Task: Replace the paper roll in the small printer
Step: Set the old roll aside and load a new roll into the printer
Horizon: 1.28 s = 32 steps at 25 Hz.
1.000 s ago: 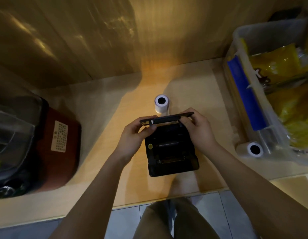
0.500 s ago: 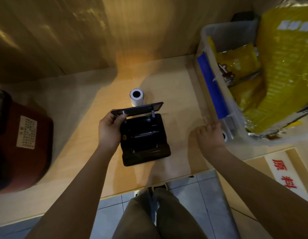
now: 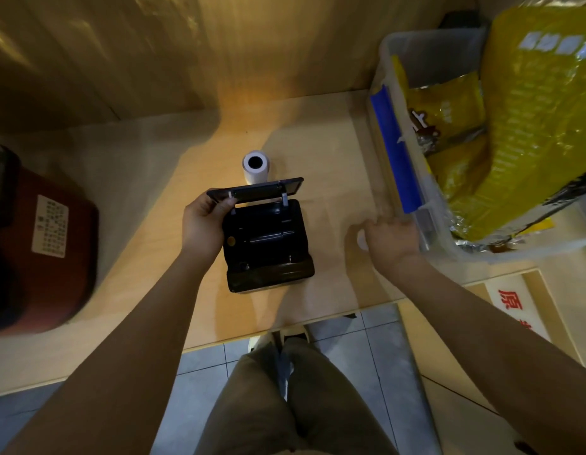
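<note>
A small black printer (image 3: 268,247) sits mid-table with its lid (image 3: 255,190) raised and an empty paper bay showing. My left hand (image 3: 203,224) pinches the lid's left end and holds it up. A white paper roll (image 3: 255,165) stands on end just behind the lid. My right hand (image 3: 392,239) is to the right of the printer, beside the clear bin, with its fingers curled over a second white paper roll (image 3: 362,239); only one end of that roll peeks out at the hand's left.
A clear plastic bin (image 3: 429,221) with a blue strip and yellow foil bags fills the right side. A dark red appliance (image 3: 45,251) stands at the far left. A wooden wall closes the back; the table's front edge runs close behind the printer.
My right hand let go of the lid, reached right to the roll lying by the bin and closed over it. My left hand still holds the lid up.
</note>
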Each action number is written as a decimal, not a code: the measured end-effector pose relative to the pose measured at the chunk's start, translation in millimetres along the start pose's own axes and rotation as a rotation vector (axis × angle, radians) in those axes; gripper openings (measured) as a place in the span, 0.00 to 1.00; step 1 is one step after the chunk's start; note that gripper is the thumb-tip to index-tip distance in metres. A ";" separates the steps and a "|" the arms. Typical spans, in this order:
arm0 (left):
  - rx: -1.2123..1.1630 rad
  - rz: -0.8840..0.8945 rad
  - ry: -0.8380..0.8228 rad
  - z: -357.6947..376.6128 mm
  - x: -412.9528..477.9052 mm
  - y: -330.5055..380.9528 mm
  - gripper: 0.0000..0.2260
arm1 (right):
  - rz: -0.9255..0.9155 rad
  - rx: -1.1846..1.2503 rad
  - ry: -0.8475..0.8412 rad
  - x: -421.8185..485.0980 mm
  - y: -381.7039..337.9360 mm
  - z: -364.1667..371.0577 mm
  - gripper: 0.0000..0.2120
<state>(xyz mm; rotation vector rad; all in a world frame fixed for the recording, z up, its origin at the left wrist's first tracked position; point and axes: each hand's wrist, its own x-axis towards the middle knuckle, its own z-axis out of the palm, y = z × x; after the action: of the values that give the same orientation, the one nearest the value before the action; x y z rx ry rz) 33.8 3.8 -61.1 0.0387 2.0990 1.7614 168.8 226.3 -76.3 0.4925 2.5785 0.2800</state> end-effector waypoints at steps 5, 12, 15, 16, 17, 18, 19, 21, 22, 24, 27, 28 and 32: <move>-0.011 -0.020 -0.014 -0.3 -1.9 4.7 0.12 | -0.075 1.259 -0.078 -11.6 -1.2 -45.3 0.21; -0.039 -0.032 -0.023 0.4 -2.1 5.8 0.11 | -0.419 1.114 0.049 -22.7 -58.6 -73.0 0.23; -0.044 -0.033 -0.022 -0.2 -1.0 5.3 0.11 | -0.529 0.901 0.021 -15.5 -81.2 -73.0 0.22; -0.044 -0.031 -0.024 0.0 -0.8 5.1 0.11 | -0.549 0.869 0.011 -12.6 -84.4 -73.5 0.22; -0.043 -0.029 -0.024 -0.2 -0.4 4.6 0.12 | -0.552 0.872 -0.013 -8.6 -86.2 -74.8 0.22; -0.043 -0.028 -0.023 -0.4 -0.1 4.0 0.12 | -0.541 0.902 -0.053 -4.4 -86.3 -76.8 0.22; -0.046 -0.027 -0.024 0.0 0.0 3.8 0.12 | -0.526 0.946 -0.110 -0.7 -84.4 -79.0 0.22; -0.053 -0.030 -0.023 -0.2 0.5 2.7 0.12 | -0.505 1.023 -0.244 4.4 -79.4 -82.3 0.22; -0.058 -0.028 -0.023 -0.1 0.6 2.7 0.12 | -0.501 1.037 -0.293 6.0 -76.7 -82.9 0.21; -0.069 -0.020 -0.021 -0.5 0.8 2.3 0.12 | -0.514 1.015 -0.331 8.4 -75.8 -83.2 0.18; -0.063 -0.016 -0.023 -0.4 1.1 1.8 0.13 | -0.526 0.971 -0.323 9.0 -81.5 -83.6 0.17; -0.057 -0.017 -0.019 -0.3 1.2 1.6 0.13 | -0.539 0.939 -0.324 8.8 -84.4 -83.4 0.17; -0.049 -0.009 -0.011 0.0 2.4 -0.4 0.13 | -0.563 0.836 -0.339 11.2 -92.5 -82.4 0.16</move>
<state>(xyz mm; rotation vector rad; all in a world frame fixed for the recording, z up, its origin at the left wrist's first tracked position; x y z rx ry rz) 31.7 4.4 -62.2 0.0251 2.0449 1.8024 91.0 137.5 -36.9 0.0459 2.2707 -1.0094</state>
